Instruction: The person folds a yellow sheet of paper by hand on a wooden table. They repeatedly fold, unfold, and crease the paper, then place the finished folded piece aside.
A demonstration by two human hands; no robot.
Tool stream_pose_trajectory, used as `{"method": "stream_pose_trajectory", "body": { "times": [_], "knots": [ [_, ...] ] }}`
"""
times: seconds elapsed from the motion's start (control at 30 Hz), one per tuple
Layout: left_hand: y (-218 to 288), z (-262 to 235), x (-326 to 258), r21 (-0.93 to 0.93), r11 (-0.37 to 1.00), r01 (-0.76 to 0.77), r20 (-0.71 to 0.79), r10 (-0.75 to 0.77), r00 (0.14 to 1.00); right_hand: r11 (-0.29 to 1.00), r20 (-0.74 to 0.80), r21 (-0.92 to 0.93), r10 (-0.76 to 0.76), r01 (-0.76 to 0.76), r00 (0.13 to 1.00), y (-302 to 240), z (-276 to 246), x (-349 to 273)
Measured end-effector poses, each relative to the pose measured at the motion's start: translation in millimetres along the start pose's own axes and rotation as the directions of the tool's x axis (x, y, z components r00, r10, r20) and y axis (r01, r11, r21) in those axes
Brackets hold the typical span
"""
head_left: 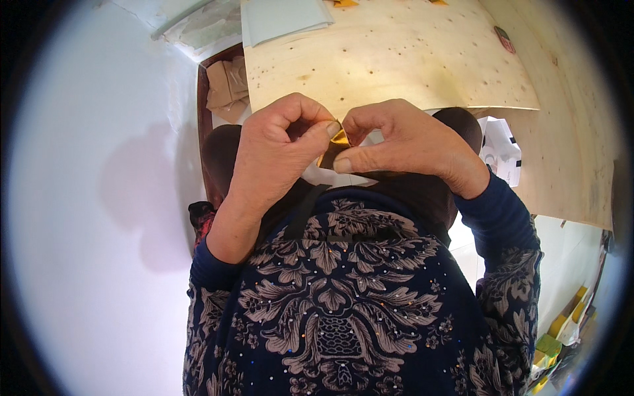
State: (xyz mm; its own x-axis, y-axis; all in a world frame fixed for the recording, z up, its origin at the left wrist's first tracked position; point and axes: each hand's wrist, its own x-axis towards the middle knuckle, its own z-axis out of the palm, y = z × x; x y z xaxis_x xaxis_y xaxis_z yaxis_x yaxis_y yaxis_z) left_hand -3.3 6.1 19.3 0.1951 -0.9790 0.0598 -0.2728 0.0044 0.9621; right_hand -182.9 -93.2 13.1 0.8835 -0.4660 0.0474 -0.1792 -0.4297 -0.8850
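Both hands meet over my lap at a small piece of shiny gold foil paper (337,140). My left hand (281,142) pinches its upper left edge between thumb and forefinger. From the other side, the thumb and curled fingers of my right hand (403,142) grip the right part of the same foil. The piece looks bent or folded, with a bright band at the top and a darker brownish face below. Part of it is hidden behind my fingers.
A wooden board table (383,59) stands ahead, bearing white sheets (284,20) and a small red-and-dark object (504,39). Brown paper pieces (228,86) lie beyond my left knee. A white printed bag (500,150) is right of my right knee. A white wall (99,198) rises at left.
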Motion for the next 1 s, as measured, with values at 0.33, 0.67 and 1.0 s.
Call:
{"method": "stream_pose_trajectory", "body": {
  "times": [0.33, 0.67, 1.0],
  "knots": [
    [-16, -8, 17, 0.140, 0.988, 0.057, -0.068, -0.048, 0.997, 0.963, -0.070, -0.263, 0.042, -0.059, 0.997, -4, -7, 24],
    [-199, -9, 121, -0.220, 0.868, 0.444, -0.263, -0.492, 0.830, 0.792, -0.465, -0.609, -0.321, -0.035, 0.825, 89, 44, 81],
    [-233, -29, 131, 0.545, 0.716, 0.437, -0.309, -0.313, 0.898, 0.618, -0.185, -0.785, -0.299, 0.042, 0.936, 180, 145, 118]
  ]
}}
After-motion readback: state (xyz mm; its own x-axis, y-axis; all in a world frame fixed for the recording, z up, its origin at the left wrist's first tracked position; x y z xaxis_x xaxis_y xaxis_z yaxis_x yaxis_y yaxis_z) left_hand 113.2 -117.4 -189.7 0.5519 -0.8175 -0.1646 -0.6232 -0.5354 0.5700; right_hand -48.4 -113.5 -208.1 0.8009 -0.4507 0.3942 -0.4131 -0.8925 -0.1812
